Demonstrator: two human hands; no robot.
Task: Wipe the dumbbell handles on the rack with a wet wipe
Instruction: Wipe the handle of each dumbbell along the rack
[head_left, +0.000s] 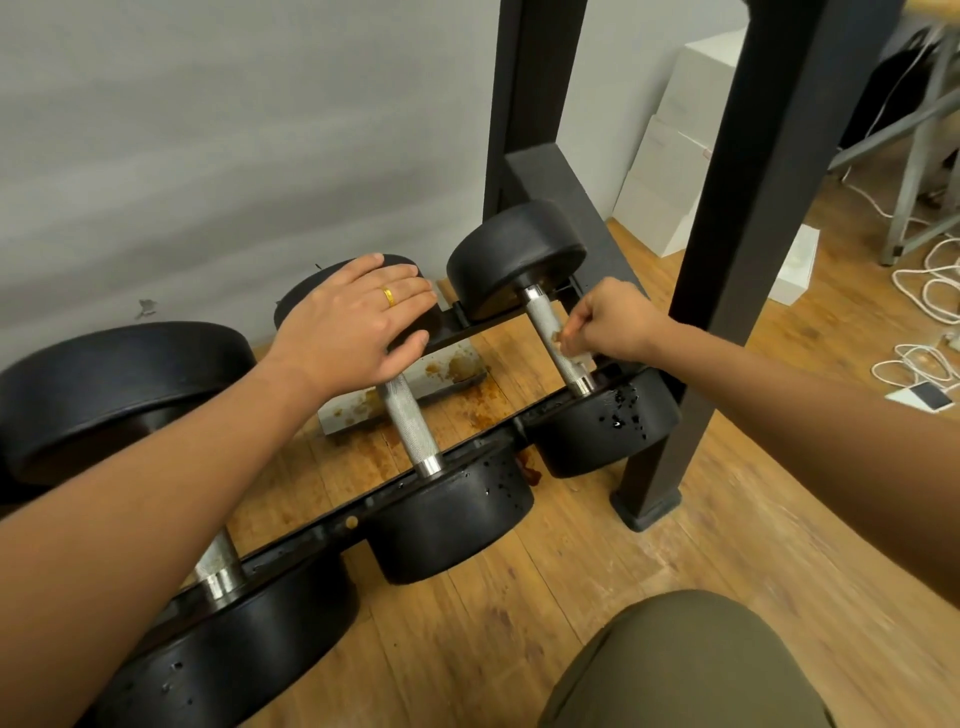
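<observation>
Stained wood floor (571, 545) beneath knurled silver dumbbell handles (410, 421).

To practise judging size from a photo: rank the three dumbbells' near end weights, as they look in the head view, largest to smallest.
1. Left dumbbell's near weight
2. Middle dumbbell's near weight
3. Right dumbbell's near weight
The last two look close; nearness to the camera makes their order unsure.

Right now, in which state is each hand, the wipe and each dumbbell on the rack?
left hand, open, flat on the middle dumbbell's far head.
right hand, pinches the wet wipe against the right dumbbell handle.
wet wipe, bunched, looks stained brown.
middle dumbbell, lying on the rack, drops on near head.
</observation>
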